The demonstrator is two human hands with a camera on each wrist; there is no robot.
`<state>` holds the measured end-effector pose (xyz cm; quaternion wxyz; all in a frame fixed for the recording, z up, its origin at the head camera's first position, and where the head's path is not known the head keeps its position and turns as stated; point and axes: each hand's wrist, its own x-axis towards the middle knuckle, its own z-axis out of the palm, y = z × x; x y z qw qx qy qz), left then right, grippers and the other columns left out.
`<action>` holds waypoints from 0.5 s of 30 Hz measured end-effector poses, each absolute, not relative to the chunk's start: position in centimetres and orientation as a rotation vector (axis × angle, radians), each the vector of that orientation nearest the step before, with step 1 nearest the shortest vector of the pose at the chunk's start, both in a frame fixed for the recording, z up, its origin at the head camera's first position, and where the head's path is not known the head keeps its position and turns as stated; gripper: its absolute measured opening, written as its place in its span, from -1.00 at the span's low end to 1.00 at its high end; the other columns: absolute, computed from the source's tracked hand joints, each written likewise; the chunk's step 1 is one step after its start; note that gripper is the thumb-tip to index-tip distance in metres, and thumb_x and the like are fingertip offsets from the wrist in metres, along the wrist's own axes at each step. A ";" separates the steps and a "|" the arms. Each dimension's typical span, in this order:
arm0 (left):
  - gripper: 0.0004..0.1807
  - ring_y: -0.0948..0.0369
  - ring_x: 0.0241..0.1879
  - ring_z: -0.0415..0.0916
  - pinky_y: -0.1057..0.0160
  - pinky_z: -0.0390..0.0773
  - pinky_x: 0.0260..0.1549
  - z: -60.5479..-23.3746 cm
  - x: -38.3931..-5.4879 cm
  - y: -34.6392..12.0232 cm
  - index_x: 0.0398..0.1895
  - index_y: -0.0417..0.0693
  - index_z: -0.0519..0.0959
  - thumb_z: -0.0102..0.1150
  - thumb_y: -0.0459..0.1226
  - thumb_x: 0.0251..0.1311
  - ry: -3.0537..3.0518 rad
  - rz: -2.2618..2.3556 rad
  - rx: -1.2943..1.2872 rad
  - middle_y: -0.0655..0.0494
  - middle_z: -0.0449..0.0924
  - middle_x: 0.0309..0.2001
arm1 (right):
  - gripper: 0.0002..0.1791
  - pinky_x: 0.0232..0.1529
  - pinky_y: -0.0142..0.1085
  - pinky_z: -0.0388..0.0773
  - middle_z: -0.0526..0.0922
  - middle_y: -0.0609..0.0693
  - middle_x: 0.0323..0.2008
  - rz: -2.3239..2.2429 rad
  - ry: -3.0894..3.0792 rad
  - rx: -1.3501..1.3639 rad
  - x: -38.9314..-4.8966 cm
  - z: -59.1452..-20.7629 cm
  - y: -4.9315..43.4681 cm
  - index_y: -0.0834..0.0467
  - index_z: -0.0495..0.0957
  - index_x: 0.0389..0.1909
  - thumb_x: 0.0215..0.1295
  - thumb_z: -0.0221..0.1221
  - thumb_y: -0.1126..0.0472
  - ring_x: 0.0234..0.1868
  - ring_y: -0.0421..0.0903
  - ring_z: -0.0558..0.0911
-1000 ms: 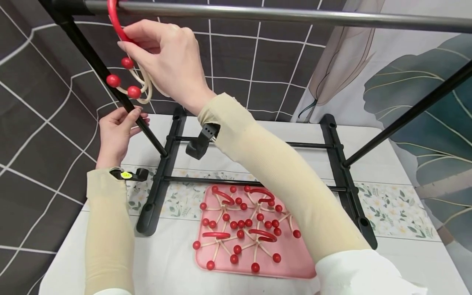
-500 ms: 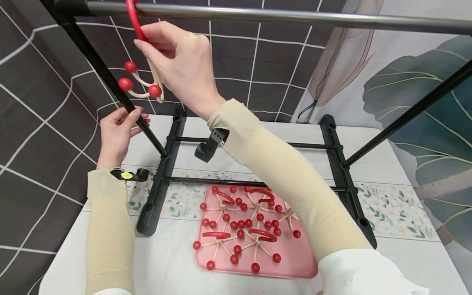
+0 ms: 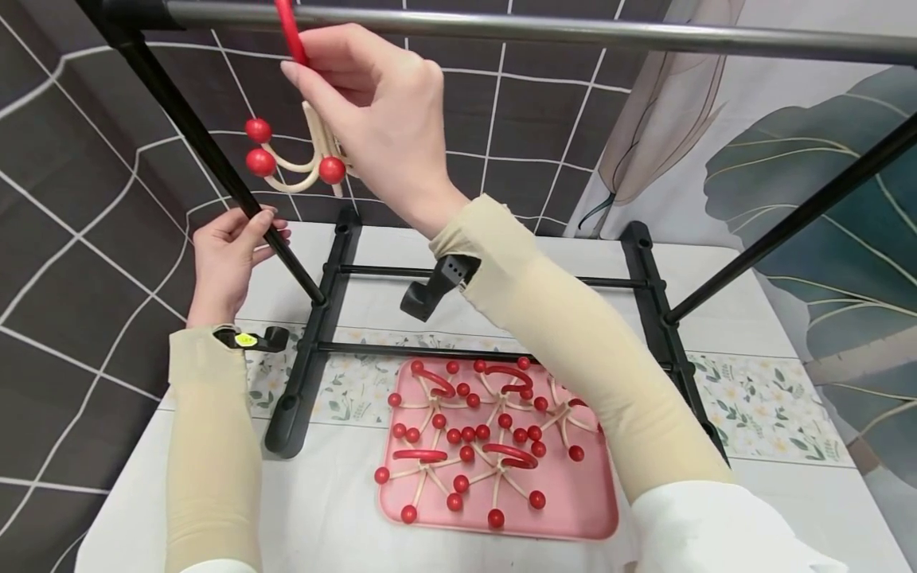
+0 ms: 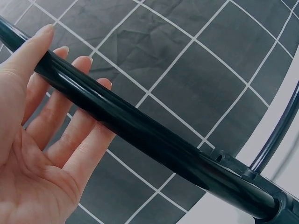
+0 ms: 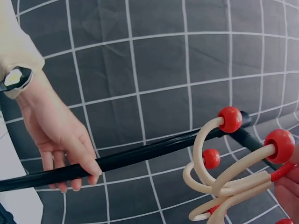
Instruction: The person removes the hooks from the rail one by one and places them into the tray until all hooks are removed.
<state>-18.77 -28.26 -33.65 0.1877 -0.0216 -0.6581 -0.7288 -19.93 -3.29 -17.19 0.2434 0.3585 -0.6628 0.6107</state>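
My right hand (image 3: 390, 119) pinches the red curved hook of a ball-tipped hanger (image 3: 315, 151) between thumb and fingers. Cream arms curve out below the hook and end in red balls (image 5: 230, 120). The hook crosses the front of the rack's grey top rail (image 3: 458, 25); its upper end is out of frame, so I cannot tell whether it hangs there. Lower left, my left hand (image 3: 228, 259) holds the rack's slanted black post (image 4: 126, 123), thumb on one side and fingers behind. Several similar hangers (image 3: 433, 398) lie on a pink tray (image 3: 566, 509).
The black rack base (image 3: 301, 382) stands on a white table (image 3: 322, 501) with a floral strip. A second post (image 3: 788, 231) slants up at the right. Behind is a dark wall covering (image 3: 533, 119) with white grid lines, beside a curtain (image 3: 666, 119).
My right hand has slid the hanger rightward along the top rail, and its arms have turned. The left hand stays on the post.
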 end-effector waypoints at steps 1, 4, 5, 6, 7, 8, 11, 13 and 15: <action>-0.67 0.17 -0.28 0.74 0.33 0.68 -0.20 -33.7 -18.8 -28.3 -0.01 -0.40 0.66 0.39 -0.32 0.27 -1.853 -2.050 -0.061 -0.02 0.74 -0.27 | -0.81 -0.04 -0.49 0.60 0.78 0.02 -0.20 1.679 -1.801 0.974 -19.9 -17.2 -3.0 0.32 0.72 -0.15 0.26 0.41 0.33 -0.19 -0.37 0.71; -0.69 0.17 -0.28 0.74 0.33 0.68 -0.20 -33.7 -18.8 -28.3 -0.03 -0.38 0.67 0.39 -0.31 0.27 -1.853 -2.046 -0.061 -0.02 0.74 -0.27 | -0.81 -0.03 -0.46 0.61 0.78 0.05 -0.21 1.703 -1.765 0.966 -19.8 -17.0 -2.3 0.36 0.71 -0.16 0.25 0.41 0.36 -0.20 -0.33 0.72; -0.70 0.17 -0.28 0.74 0.33 0.68 -0.20 -33.7 -18.8 -28.3 -0.04 -0.36 0.68 0.39 -0.31 0.27 -1.854 -2.047 -0.060 -0.02 0.74 -0.27 | -0.81 -0.04 -0.44 0.62 0.78 0.07 -0.22 1.699 -1.739 0.977 -19.8 -17.0 -2.0 0.38 0.71 -0.16 0.25 0.40 0.37 -0.20 -0.30 0.73; -0.72 0.17 -0.28 0.74 0.33 0.68 -0.20 -33.7 -18.8 -28.3 -0.05 -0.34 0.69 0.40 -0.31 0.27 -1.856 -2.046 -0.057 -0.02 0.74 -0.27 | -0.82 -0.04 -0.42 0.63 0.78 0.09 -0.22 1.698 -1.712 0.989 -19.8 -17.0 -1.8 0.39 0.70 -0.17 0.25 0.40 0.39 -0.21 -0.28 0.73; -0.73 0.17 -0.28 0.74 0.33 0.68 -0.20 -33.7 -18.9 -28.2 -0.06 -0.32 0.70 0.40 -0.30 0.27 -1.859 -2.044 -0.053 -0.02 0.74 -0.27 | -0.82 -0.03 -0.41 0.63 0.78 0.10 -0.23 1.707 -1.698 0.992 -19.8 -17.0 -1.6 0.40 0.70 -0.17 0.25 0.40 0.39 -0.21 -0.27 0.73; -0.74 0.17 -0.28 0.74 0.33 0.68 -0.19 -33.7 -18.9 -28.2 -0.07 -0.30 0.70 0.40 -0.30 0.27 -1.861 -2.043 -0.049 -0.02 0.74 -0.27 | -0.82 -0.03 -0.39 0.63 0.78 0.11 -0.23 1.700 -1.673 1.006 -19.8 -17.0 -1.3 0.41 0.70 -0.17 0.25 0.40 0.40 -0.21 -0.25 0.74; -0.70 0.17 -0.27 0.74 0.32 0.68 -0.19 -33.8 -18.9 -28.2 -0.04 -0.34 0.68 0.40 -0.30 0.27 -1.867 -2.042 -0.048 -0.02 0.74 -0.27 | -0.81 -0.05 -0.34 0.65 0.77 0.15 -0.24 1.666 -1.604 1.048 -19.7 -17.1 -0.5 0.45 0.69 -0.18 0.23 0.40 0.43 -0.21 -0.20 0.75; -0.68 0.17 -0.27 0.74 0.33 0.68 -0.19 -33.8 -19.0 -28.2 -0.02 -0.37 0.67 0.39 -0.30 0.27 -1.866 -2.044 -0.049 -0.01 0.74 -0.27 | -0.82 -0.05 -0.32 0.66 0.77 0.15 -0.26 1.665 -1.584 1.054 -19.5 -17.0 0.0 0.45 0.69 -0.19 0.23 0.40 0.44 -0.23 -0.19 0.75; -0.68 0.17 -0.27 0.74 0.33 0.68 -0.19 -33.9 -19.0 -28.1 -0.02 -0.39 0.66 0.39 -0.31 0.27 -1.859 -2.048 -0.052 -0.02 0.74 -0.27 | -0.83 -0.05 -0.29 0.67 0.77 0.16 -0.27 1.659 -1.563 1.059 -19.1 -17.0 0.5 0.47 0.68 -0.20 0.22 0.39 0.46 -0.24 -0.16 0.75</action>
